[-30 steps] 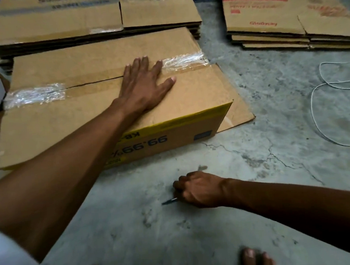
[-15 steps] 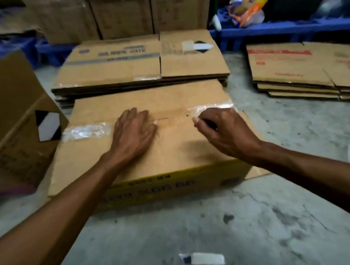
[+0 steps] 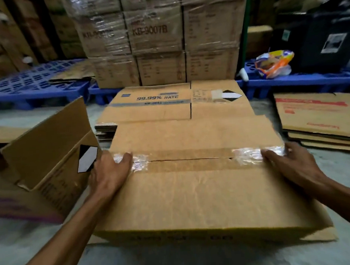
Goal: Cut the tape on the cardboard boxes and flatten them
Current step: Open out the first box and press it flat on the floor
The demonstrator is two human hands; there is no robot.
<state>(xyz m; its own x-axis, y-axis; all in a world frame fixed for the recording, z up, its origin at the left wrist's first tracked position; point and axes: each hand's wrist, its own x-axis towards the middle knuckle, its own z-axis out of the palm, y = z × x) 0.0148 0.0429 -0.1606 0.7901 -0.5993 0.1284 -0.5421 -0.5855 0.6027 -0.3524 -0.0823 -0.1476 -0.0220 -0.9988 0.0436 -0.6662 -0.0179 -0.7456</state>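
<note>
A closed brown cardboard box (image 3: 195,197) with a yellow band along its near edge sits on the concrete floor in front of me. Its top seam (image 3: 192,158) runs left to right, with crinkled clear tape at the left end (image 3: 140,164) and at the right end (image 3: 246,156). My left hand (image 3: 108,174) grips the box's left edge at the seam, thumb on top. On the right edge at the seam, my right hand (image 3: 292,165) holds the box with its fingers over the tape. No cutter is in view.
A stack of flattened boxes (image 3: 154,111) lies just behind the box, and another (image 3: 318,118) at the right. An open box (image 3: 46,145) stands close at the left. Blue pallets (image 3: 32,84) carry wrapped cartons (image 3: 155,40) and a plastic bag (image 3: 275,63).
My right hand rose from the floor to the box top, then slid to the right end of the seam. My left hand moved from the middle to the left end. The view tilted up.
</note>
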